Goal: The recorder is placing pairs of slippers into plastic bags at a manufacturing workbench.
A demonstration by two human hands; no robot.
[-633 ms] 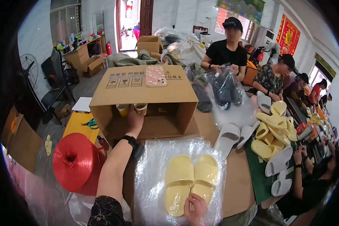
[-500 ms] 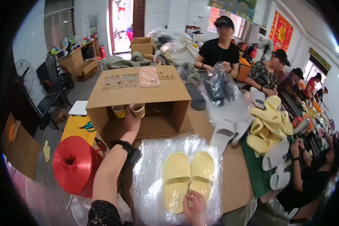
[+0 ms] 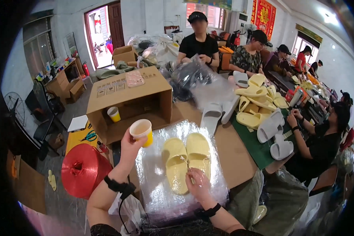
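Beside an open cardboard box, clear plastic bears pale yellow slippers, my right hand over the right one's heel, fingers curled; what they pinch, I cannot tell. My left hand, near the slippers' left, grasps a paper cup.

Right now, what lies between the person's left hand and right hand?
In the head view, going from left hand to right hand: clear plastic sheeting, then the left slipper of the yellow pair.

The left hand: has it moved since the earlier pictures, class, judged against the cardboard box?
Yes: the left hand has come out of the cardboard box, toward the wearer, gripping a cup.
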